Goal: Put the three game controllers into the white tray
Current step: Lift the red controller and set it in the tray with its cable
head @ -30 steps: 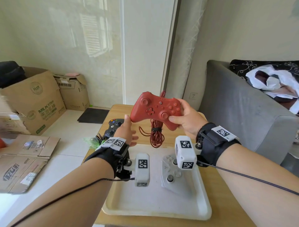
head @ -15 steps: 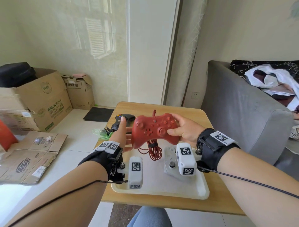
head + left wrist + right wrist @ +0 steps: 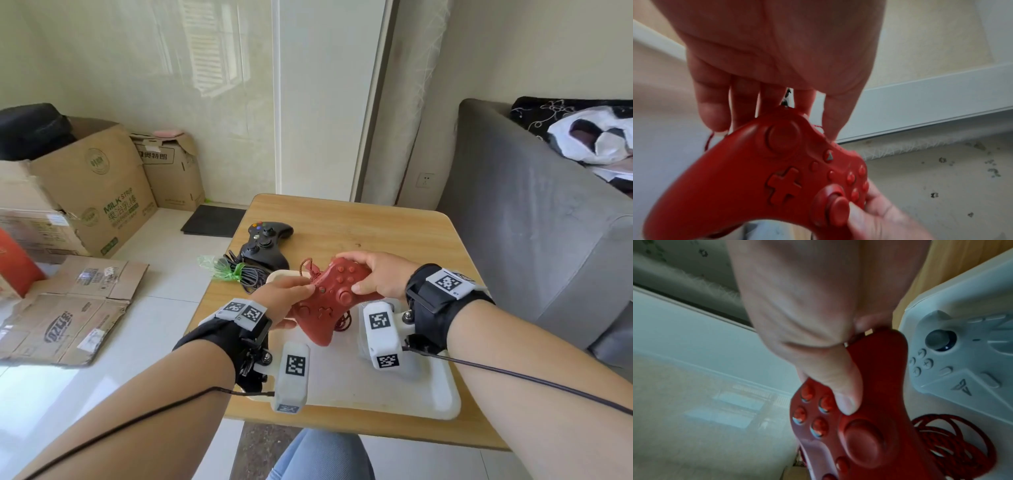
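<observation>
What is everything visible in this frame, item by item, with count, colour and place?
red controller: 1, red, held over the tray, its red cable coiled beneath
white controller: 1, white, lying in the tray
black controller: 1, black, on the table beyond the tray, dark cord beside it
white tray: 1, white, near edge of the table
table: 1, light wood
cardboard boxes: several, brown, on the floor at left
sofa: 1, grey, at right
left hand: grips the red controller's left side
right hand: grips its right side, thumb by the buttons
</observation>
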